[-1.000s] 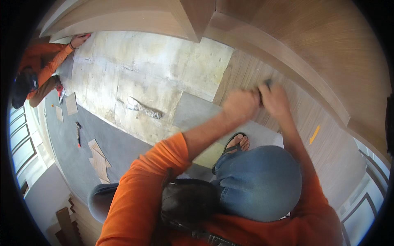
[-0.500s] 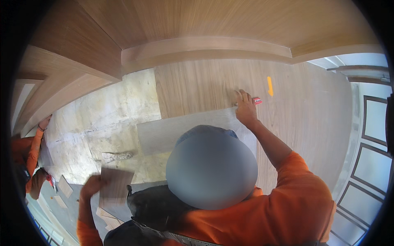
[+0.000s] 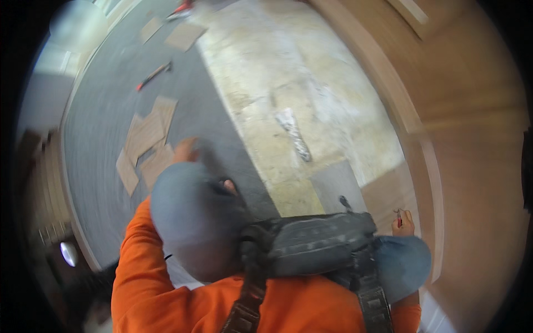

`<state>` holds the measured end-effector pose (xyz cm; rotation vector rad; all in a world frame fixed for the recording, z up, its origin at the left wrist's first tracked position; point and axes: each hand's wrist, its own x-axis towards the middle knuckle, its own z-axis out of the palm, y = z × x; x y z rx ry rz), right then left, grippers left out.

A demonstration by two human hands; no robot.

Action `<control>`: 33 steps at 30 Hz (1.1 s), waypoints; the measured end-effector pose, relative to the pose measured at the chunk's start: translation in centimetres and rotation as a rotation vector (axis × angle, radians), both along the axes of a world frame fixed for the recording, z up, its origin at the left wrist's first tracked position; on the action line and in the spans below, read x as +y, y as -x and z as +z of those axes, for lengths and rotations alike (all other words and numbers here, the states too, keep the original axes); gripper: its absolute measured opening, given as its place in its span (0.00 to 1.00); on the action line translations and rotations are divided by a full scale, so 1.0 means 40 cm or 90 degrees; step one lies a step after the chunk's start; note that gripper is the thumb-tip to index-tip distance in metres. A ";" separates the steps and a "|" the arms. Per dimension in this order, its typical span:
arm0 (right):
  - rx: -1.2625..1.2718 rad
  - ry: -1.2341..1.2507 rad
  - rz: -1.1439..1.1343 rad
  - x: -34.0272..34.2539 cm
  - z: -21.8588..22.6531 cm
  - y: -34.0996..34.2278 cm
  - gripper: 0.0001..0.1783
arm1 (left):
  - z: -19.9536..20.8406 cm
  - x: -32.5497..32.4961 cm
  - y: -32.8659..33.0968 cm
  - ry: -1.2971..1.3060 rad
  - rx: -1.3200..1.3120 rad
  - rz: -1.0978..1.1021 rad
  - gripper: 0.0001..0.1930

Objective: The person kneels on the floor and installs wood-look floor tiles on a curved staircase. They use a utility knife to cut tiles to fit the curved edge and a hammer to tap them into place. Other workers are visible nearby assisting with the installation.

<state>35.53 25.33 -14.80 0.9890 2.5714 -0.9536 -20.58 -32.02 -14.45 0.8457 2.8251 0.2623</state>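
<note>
My right hand is closed around a small red tool with a thin metal tip, low over the wood-look plank at the right. Beside that plank lies a grey sheet piece. My left hand reaches past my left knee, close to a loose pile of wood-look offcuts. Motion blurs its fingers and the knee partly covers it. A dark, smeared shape lies beside it, and I cannot make out whether the hand holds it.
Bare, pale subfloor stretches ahead, with a whitish, crusted strip-like object on it. On the grey floor at left lie a hammer and more offcuts. A red tool sits at the far edge. Wood panelling borders the right.
My view has swung left, toward the offcuts and hammer. The square plank piece seen near my left hand is no longer clearly visible. My right hand still holds the red tool.
</note>
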 end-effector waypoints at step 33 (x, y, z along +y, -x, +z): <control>-0.220 -0.095 0.580 -0.049 -0.010 0.966 0.16 | -0.066 0.332 0.178 0.341 -0.140 -0.280 0.15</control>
